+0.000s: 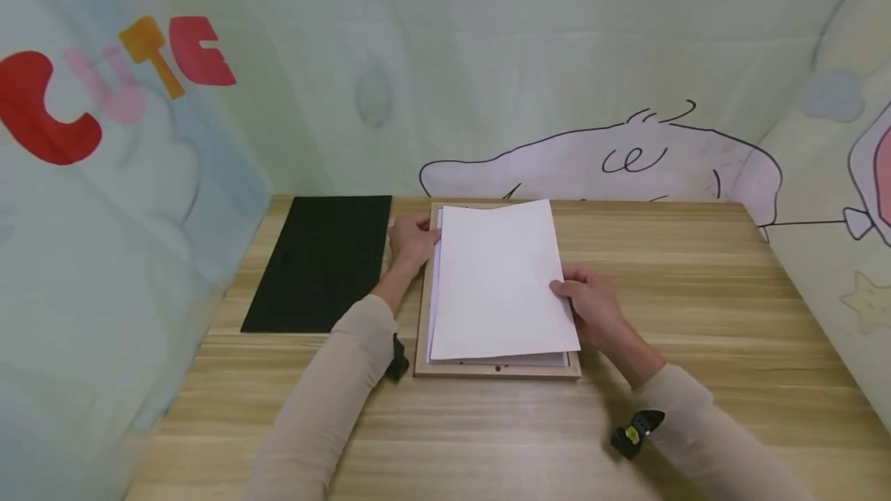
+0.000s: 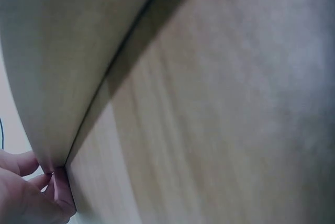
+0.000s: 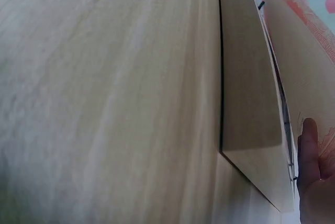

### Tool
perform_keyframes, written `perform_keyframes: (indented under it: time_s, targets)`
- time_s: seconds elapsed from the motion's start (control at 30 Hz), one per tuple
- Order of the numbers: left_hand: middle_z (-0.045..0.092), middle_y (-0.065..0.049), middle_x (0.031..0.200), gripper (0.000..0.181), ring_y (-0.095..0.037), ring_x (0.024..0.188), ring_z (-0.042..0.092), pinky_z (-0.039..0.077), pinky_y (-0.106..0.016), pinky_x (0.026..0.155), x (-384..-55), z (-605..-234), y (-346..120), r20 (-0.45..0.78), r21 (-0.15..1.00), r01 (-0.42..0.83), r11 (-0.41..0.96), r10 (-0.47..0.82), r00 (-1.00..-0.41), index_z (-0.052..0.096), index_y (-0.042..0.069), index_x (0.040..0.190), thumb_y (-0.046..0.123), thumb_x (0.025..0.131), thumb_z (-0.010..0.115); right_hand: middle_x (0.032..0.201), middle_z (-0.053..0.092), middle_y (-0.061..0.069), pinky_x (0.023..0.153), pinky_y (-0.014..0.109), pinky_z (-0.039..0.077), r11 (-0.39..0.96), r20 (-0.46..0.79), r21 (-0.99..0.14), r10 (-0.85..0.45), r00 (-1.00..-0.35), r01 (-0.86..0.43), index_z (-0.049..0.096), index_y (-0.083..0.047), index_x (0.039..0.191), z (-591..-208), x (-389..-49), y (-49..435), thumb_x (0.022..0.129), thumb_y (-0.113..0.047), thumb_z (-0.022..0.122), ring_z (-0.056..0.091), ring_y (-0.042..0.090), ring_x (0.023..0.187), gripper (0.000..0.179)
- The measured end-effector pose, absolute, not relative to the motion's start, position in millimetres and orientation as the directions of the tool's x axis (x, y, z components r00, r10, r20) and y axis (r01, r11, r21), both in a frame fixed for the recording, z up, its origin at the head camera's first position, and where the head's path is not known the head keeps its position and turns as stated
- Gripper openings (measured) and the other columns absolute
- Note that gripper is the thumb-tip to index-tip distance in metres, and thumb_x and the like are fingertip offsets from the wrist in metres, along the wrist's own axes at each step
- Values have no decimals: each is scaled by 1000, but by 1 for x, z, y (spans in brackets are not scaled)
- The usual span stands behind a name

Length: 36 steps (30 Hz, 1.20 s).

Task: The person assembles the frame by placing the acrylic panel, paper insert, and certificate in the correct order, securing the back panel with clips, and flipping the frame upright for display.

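A wooden picture frame (image 1: pixel 497 371) lies on the table, its back side up. Over it, a white sheet of paper (image 1: pixel 497 284) is tilted, its right side raised. My right hand (image 1: pixel 592 301) pinches the sheet's right edge, thumb on top; in the right wrist view, a finger (image 3: pixel 309 148) lies along the underside, which has a reddish-orange print (image 3: pixel 328 153). At the upper left of the frame, my left hand (image 1: pixel 412 240) grips the frame's side. Its fingers (image 2: pixel 62 190) show at the frame's far end in the left wrist view.
A black backing board (image 1: pixel 323 265) lies flat on the wood-grain table (image 1: pixel 696 292), left of the frame. Small dark metal tabs (image 3: pixel 261 5) stick up along the frame's inner edge. A printed cloth backdrop (image 1: pixel 418 60) hangs behind and beside the table.
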<state>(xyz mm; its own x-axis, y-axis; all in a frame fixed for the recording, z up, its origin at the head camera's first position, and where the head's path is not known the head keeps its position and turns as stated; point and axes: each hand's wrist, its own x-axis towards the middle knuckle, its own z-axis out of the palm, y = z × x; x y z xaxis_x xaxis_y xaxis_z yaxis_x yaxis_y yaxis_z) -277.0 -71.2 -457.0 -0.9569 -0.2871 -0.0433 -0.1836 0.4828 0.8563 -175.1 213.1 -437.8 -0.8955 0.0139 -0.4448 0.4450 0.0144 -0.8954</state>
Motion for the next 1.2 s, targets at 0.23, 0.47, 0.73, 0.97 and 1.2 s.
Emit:
perform_keyframes:
  time_s: [0.23, 0.47, 0.73, 0.97, 1.2]
  targets:
    - [32, 2, 56, 32, -18, 62, 30, 27, -29, 54, -279, -458, -71, -28, 870, -169, 462, -296, -955, 43, 10, 57, 11, 89, 48, 83, 61, -2, 64, 30, 53, 4, -434, -901, 46, -900, 434, 52, 2, 115, -444, -176, 206, 88, -9, 59, 61, 12, 71, 29]
    - [65, 1, 83, 16, -19, 87, 51, 43, -30, 71, -275, -455, -71, -44, 862, -174, 476, -273, -961, 73, 17, 99, 24, 85, 67, 87, 62, 1, 64, 30, 53, 62, -417, -904, 80, -905, 423, 54, 1, 116, -445, -177, 204, 87, -10, 61, 61, 11, 72, 32]
    - [64, -1, 83, 16, -18, 82, 55, 45, -33, 72, -275, -459, -69, 4, 829, -145, 540, -266, -964, 72, 17, 98, 18, 83, 70, 95, 65, 11, 59, 32, 53, 360, -316, -877, 71, -946, 320, 58, -8, 116, -441, -178, 211, 87, -24, 63, 63, 15, 68, 34]
    - [66, 1, 86, 26, -18, 85, 56, 46, -36, 79, -276, -462, -66, 32, 813, -133, 567, -271, -962, 69, 23, 109, 17, 83, 69, 78, 66, 7, 51, 33, 48, 735, 89, -675, -15, -996, -71, 65, -13, 102, -436, -175, 228, 88, -25, 63, 61, 20, 63, 19]
    - [68, -2, 109, 38, -18, 102, 58, 47, -39, 87, -275, -462, -66, 51, 825, -106, 555, -260, -964, 64, 24, 121, 16, 84, 67, 133, 55, 8, 104, 51, 34, 778, 211, -369, -462, -861, -508, 64, -17, 120, -450, -174, 229, 82, -28, 71, 40, 32, 131, 39]
